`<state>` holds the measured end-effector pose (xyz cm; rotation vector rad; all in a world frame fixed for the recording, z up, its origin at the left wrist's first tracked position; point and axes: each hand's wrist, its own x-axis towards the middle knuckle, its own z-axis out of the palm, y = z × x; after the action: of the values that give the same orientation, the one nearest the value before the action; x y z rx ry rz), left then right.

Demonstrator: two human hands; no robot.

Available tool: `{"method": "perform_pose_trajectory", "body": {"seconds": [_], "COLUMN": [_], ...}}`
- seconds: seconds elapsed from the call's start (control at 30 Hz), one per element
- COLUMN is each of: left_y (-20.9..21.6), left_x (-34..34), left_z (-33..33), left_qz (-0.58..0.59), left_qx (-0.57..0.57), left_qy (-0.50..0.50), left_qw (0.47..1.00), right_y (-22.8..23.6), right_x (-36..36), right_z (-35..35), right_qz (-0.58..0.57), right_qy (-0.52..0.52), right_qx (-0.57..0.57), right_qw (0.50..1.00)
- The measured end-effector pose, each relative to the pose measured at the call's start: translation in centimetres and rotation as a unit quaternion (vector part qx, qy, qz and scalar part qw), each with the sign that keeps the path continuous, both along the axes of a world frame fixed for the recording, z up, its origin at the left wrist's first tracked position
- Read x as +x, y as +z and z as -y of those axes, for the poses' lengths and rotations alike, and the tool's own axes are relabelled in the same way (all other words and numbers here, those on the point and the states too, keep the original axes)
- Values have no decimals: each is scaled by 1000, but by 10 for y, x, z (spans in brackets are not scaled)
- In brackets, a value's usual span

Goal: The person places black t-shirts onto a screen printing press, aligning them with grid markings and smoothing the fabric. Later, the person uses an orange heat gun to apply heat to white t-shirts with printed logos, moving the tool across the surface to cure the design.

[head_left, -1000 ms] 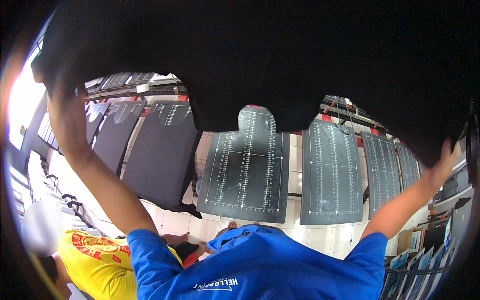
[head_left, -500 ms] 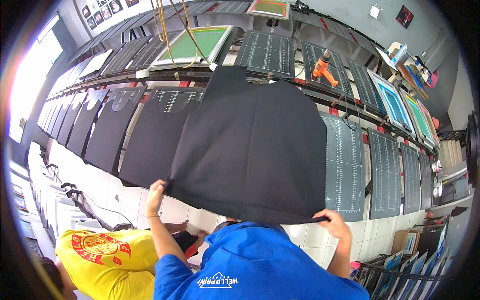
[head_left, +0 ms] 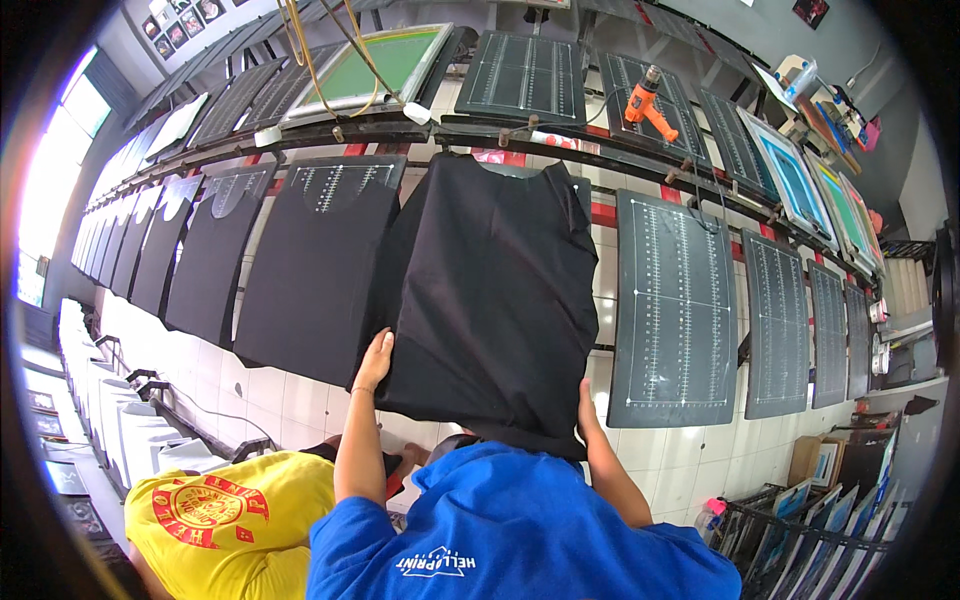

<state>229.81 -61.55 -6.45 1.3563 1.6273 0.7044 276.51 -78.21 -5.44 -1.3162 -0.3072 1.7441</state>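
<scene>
A black T-shirt [head_left: 490, 290] lies spread over a dark printing board, its collar at the far end and its hem hanging over the near edge. My left hand [head_left: 374, 361] rests flat on the shirt's lower left edge. My right hand [head_left: 585, 398] presses against its lower right corner, partly tucked under the hem. My blue shirt [head_left: 500, 530] fills the lower middle of the view.
Boards dressed in black shirts [head_left: 315, 260] run off to the left. Bare gridded boards [head_left: 675, 300] continue to the right. A green screen frame [head_left: 375, 60] and an orange heat gun [head_left: 645, 100] sit beyond. A person in a yellow shirt [head_left: 220, 520] crouches at lower left.
The black shirt was held overhead, then dropped onto the board. Both my hands came down and inward to its lower edge, and the shirt now lies flatter.
</scene>
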Motion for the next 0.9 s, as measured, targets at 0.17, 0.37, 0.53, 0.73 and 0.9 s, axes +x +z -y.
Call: {"method": "perform_pose_trajectory", "body": {"seconds": [0.17, 0.37, 0.53, 0.73, 0.9], "left_y": [-129, -113, -72, -127, -123], "left_x": [-54, -50, -64, -121, -57], "left_z": [46, 107, 180, 238, 229], "left_qz": [146, 323, 268, -85, -300], "left_qx": [-383, -230, -236, -166, -206], "left_qy": [54, 151, 301, 398, 389], "left_qw": [911, 906, 884, 898, 846], "right_y": [-32, -52, -54, -70, -86], "right_x": [-8, 51, 74, 45, 39], "right_z": [34, 118, 173, 208, 218], "right_qz": [-67, -47, 43, 58, 104], "right_qy": [-36, -177, -142, 31, 27], "right_qx": [-6, -9, -105, -283, -367], "right_qw": [997, 983, 983, 957, 924]}}
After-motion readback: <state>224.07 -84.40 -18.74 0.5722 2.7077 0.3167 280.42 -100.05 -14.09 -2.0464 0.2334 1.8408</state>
